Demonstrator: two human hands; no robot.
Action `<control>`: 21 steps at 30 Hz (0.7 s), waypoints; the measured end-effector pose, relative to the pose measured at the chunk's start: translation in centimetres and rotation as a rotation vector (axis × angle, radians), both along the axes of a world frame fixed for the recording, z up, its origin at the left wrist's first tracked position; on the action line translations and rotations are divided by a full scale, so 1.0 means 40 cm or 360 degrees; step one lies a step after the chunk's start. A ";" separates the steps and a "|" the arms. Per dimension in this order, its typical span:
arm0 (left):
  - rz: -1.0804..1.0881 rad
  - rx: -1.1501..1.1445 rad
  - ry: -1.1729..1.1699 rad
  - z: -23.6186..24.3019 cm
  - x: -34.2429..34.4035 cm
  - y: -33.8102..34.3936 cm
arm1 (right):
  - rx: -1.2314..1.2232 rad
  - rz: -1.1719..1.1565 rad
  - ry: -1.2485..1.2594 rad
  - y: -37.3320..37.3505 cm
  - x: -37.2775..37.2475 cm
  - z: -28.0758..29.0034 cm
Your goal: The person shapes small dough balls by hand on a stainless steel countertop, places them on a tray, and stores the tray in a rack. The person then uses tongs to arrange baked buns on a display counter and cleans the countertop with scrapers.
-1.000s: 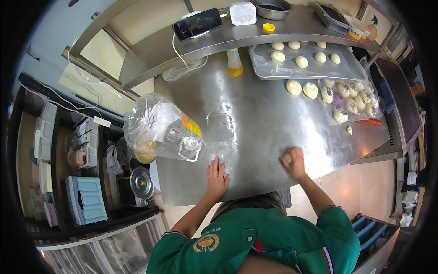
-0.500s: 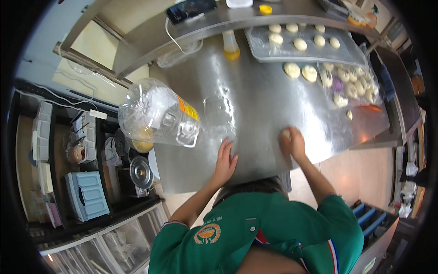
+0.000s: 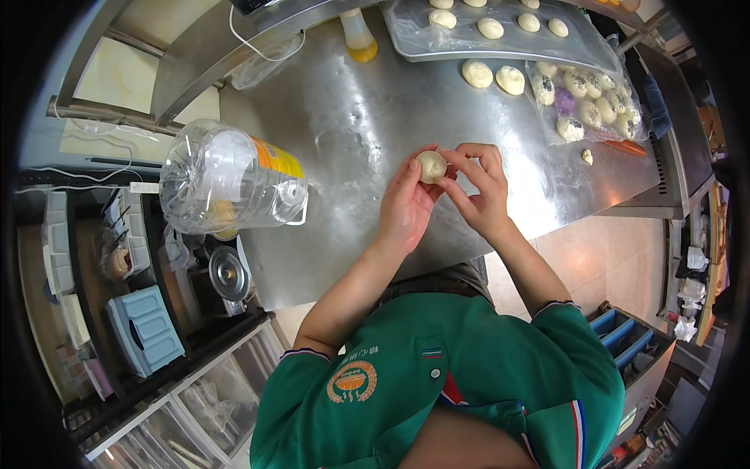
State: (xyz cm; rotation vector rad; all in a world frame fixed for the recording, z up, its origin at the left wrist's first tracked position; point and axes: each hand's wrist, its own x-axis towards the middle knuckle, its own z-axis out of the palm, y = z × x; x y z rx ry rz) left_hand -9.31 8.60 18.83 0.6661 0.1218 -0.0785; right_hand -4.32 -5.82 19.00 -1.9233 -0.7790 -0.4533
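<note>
Between my two hands, above the steel table, is a small round dough ball (image 3: 430, 167). My left hand (image 3: 408, 195) cups it from the left, with the thumb along its near side. The fingertips of my right hand (image 3: 479, 185) pinch at its right edge. Beyond my hands, two pale dough balls (image 3: 494, 76) rest on the table in front of a metal tray (image 3: 437, 56). Several more dough balls (image 3: 491, 28) sit on the plastic sheet in that tray. To their right lies a clear bag of filled dough balls (image 3: 591, 109), some with dark patches, plus one purple piece.
A big clear plastic bottle (image 3: 226, 176) lies on its side at the table's left edge. A squeeze bottle of yellow liquid (image 3: 359, 39) stands at the back. A dough scrap (image 3: 587, 157) and an orange-handled tool (image 3: 626, 148) lie at the right. Steel table (image 3: 328, 203) underneath.
My right hand has lifted the dough ball off the table and moved left. My left hand has risen from the table to meet it, and both now hold the ball. The view has shifted.
</note>
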 end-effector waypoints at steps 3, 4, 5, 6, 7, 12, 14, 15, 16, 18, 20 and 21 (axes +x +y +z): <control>0.0044 0.0057 0.0041 -0.014 0.014 -0.025 | -0.0149 0.0047 -0.0127 -0.018 0.036 0.004; 0.0096 0.0090 0.0053 -0.021 0.018 -0.038 | -0.0185 0.0076 -0.0159 -0.020 0.048 0.003; 0.0158 0.0132 0.0037 -0.026 0.025 -0.046 | -0.0223 0.0086 -0.0190 -0.022 0.060 0.003; 0.0195 0.0112 0.0120 -0.030 0.031 -0.058 | -0.0251 0.0102 -0.0235 -0.024 0.070 0.003; 0.0198 0.0106 0.0100 -0.034 0.035 -0.064 | -0.0302 0.0089 -0.0225 -0.027 0.075 0.003; 0.0161 0.0196 0.0121 -0.057 0.059 -0.093 | -0.0270 0.0068 -0.0294 -0.063 0.089 -0.019; 0.0175 0.0199 0.0214 -0.068 0.070 -0.116 | -0.0305 0.0109 -0.0277 -0.085 0.103 -0.040; 0.0188 0.0160 0.0259 -0.074 0.075 -0.128 | -0.0300 0.0152 -0.0216 -0.098 0.111 -0.052; 0.0201 0.0120 0.0304 -0.080 0.081 -0.142 | -0.0274 0.0171 -0.0144 -0.111 0.121 -0.064; 0.0219 0.0320 0.0244 -0.097 0.094 -0.166 | -0.0169 0.0258 -0.0032 -0.139 0.134 -0.089; 0.0321 0.0651 0.0165 -0.127 0.105 -0.185 | -0.0054 0.0271 0.0142 -0.172 0.143 -0.111; 0.0404 0.0885 0.0107 -0.148 0.115 -0.189 | 0.0001 0.0241 0.0249 -0.190 0.148 -0.121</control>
